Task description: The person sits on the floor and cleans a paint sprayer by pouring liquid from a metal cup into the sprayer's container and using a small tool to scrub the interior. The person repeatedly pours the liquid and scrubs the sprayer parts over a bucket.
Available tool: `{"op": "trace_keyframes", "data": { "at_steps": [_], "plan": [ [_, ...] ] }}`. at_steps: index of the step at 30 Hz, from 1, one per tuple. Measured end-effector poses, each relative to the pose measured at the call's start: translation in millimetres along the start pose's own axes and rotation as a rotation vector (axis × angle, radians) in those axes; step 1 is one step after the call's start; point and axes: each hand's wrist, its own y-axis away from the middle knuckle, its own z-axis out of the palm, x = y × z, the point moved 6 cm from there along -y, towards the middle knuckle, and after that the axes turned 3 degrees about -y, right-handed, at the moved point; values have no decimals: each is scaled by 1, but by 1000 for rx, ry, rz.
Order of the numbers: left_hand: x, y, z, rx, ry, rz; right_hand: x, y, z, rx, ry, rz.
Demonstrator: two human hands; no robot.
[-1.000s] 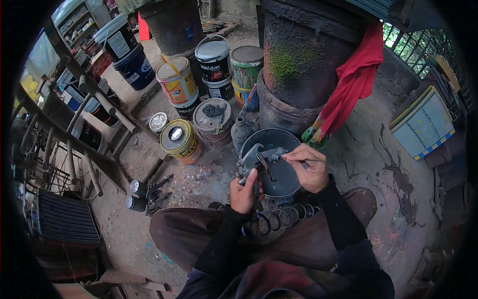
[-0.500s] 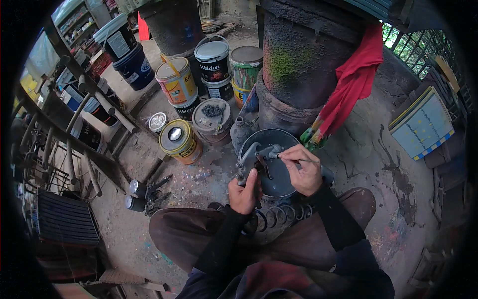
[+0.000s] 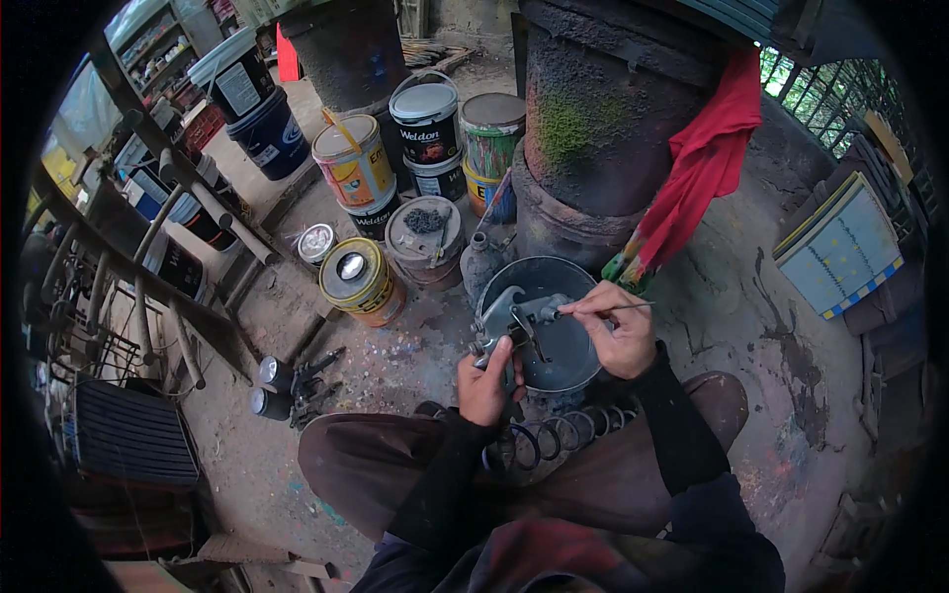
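Observation:
My left hand (image 3: 483, 387) is wrapped round the handle of a grey metal spray gun (image 3: 539, 310), whose nozzle end points to the right. Between the fingertips of my right hand (image 3: 623, 341) is a thin stick-like tool (image 3: 635, 305), probably a slim brush, its tip close to the nozzle; whether it touches cannot be made out. Below the gun stands a round bucket (image 3: 593, 377) with dark grey liquid or residue inside. From under the gun's handle a coiled hose (image 3: 554, 435) runs across between my legs.
Paint cans crowd the floor ahead, among them a yellow can (image 3: 362, 284) and a grey-lidded can (image 3: 425, 242). A grey bottle (image 3: 481, 265) touches the bucket's left side. Behind rises a large crusted drum (image 3: 593, 109) with a red cloth (image 3: 707, 148) hanging beside it.
My right hand has shifted slightly right with the thin tool, drawing its tip back along the nozzle. The spray gun has turned a little, and my left hand still holds it.

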Motion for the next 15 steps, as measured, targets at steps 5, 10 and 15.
{"op": "trace_keyframes", "data": {
  "at_steps": [5,10,15],
  "plan": [
    [-1,-5,2,-30,-10,16,-13,-1,9,16,161,-65],
    [-3,-4,-4,-44,-3,-44,-9,-5,7,-145,40,-45],
    [-3,-5,2,-9,-20,-15,-4,1,12,-25,178,-39]
  ]
}}
